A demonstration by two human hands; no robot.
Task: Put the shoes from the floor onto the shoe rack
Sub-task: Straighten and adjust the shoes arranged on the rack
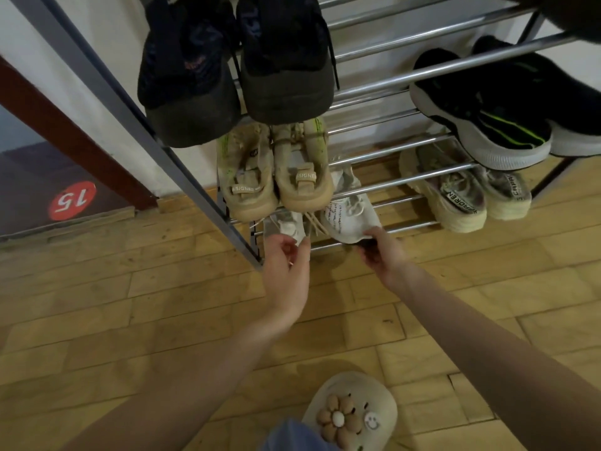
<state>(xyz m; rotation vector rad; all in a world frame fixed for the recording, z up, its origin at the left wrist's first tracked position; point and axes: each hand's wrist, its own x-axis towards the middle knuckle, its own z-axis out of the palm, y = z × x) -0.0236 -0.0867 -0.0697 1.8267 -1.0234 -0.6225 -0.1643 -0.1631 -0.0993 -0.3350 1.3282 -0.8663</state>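
Standing against the wall, the shoe rack [406,73] fills most of the view, its metal bars tiered down to the wooden floor [130,304]. Dark sneakers [234,66] occupy an upper tier; black shoes with green stripes [494,122] sit at right; beige sneakers [273,170] rest below. On the lowest bars lie two white sneakers [353,218]. Right hand [380,250] is closed on the heel of the right one. Left hand [286,271] has fingers curled at the left shoe's heel; whether it actually grips is unclear. A slipper [351,415] with flower charm shows below.
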